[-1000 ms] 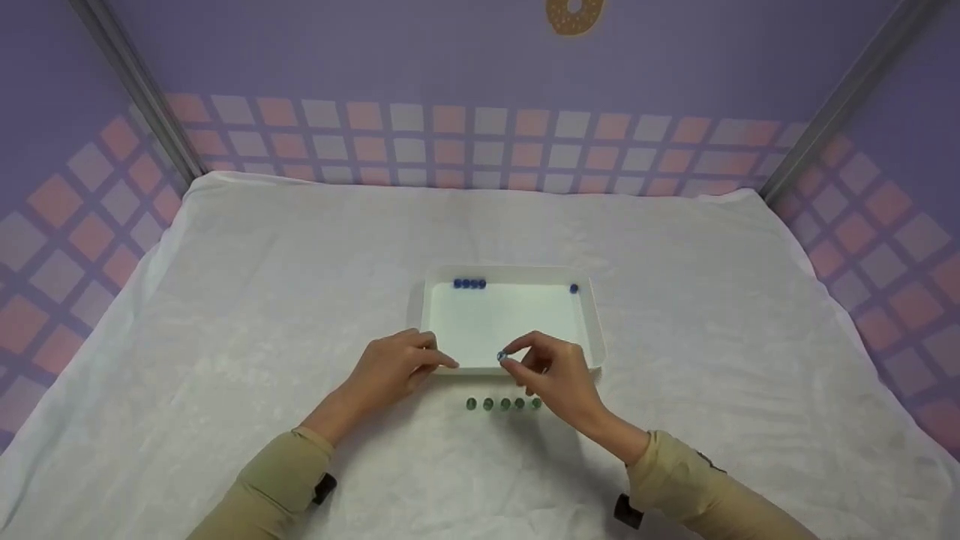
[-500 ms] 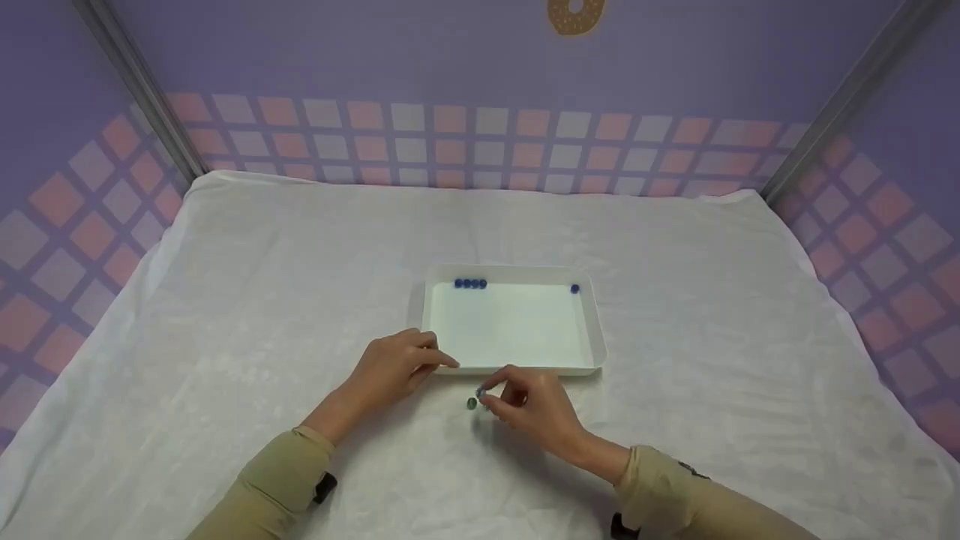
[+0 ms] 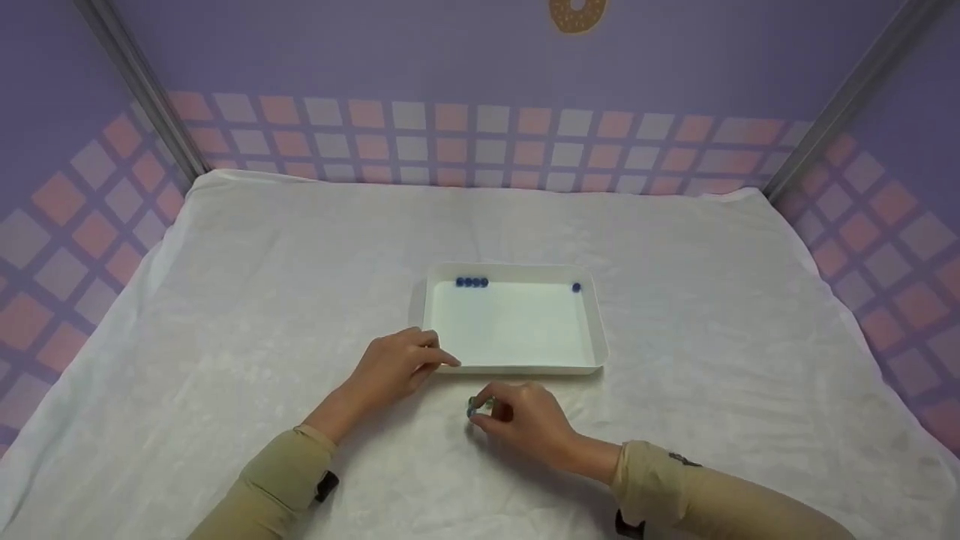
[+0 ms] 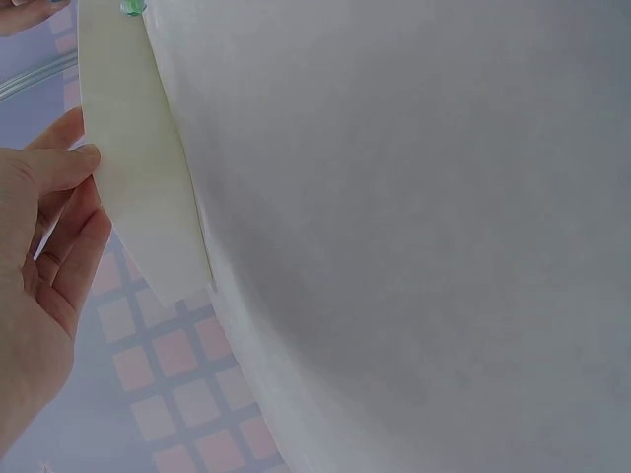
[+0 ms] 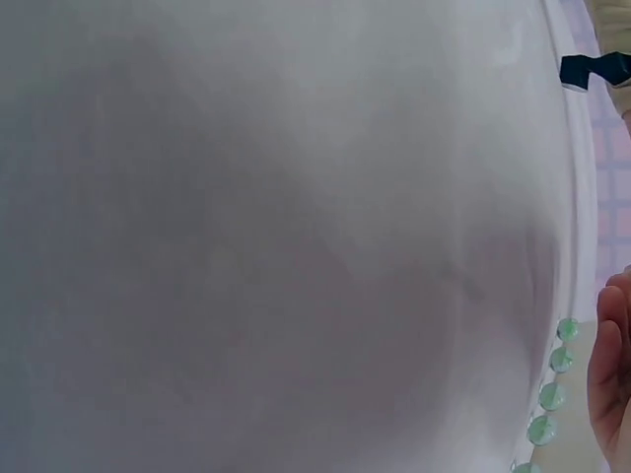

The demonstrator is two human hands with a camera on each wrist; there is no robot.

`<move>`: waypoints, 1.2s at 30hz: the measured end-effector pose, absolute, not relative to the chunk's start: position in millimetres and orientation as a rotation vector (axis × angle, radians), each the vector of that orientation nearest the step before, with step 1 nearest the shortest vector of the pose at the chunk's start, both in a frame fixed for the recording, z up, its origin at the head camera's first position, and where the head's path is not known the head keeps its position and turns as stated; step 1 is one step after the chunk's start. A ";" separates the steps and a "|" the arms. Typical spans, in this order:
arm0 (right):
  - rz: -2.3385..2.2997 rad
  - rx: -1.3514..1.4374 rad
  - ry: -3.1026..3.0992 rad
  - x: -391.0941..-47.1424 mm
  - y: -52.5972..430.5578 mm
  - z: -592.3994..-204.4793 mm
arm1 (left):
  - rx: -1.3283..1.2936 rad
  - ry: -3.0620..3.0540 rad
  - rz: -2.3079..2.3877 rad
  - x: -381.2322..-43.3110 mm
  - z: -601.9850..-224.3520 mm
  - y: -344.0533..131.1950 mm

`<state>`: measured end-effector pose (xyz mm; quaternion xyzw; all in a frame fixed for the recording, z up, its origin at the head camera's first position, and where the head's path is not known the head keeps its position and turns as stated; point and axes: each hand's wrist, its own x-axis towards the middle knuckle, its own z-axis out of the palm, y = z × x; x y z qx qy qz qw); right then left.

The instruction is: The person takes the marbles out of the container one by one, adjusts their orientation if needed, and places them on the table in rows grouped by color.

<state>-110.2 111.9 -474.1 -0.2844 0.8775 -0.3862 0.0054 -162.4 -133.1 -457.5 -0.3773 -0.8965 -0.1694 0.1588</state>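
So, R hand (image 3: pixel 528 421) w/ blue marble (image 3: pixel 471 412)

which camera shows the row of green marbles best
Right wrist view: five green marbles show, the lowest cut off. Head: the right hand mostly hides them. Left wrist: only one, at the top edge.

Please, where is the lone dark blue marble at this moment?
In the head view, the lone marble sits inside the white tray, near its far right corner, right of the row of four dark blue marbles.
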 end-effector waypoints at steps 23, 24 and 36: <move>-1.002 -0.868 2.782 -108.4 113.5 -487.9 | -1.070 -2.566 -0.471 -163.9 -460.3 -132.8; -0.995 -0.870 2.785 -108.2 113.1 -488.1 | -1.070 -2.568 -0.472 -163.9 -460.3 -132.7; -0.972 -0.855 2.791 -107.2 112.0 -488.9 | -1.064 -2.555 -0.481 -163.6 -460.3 -132.8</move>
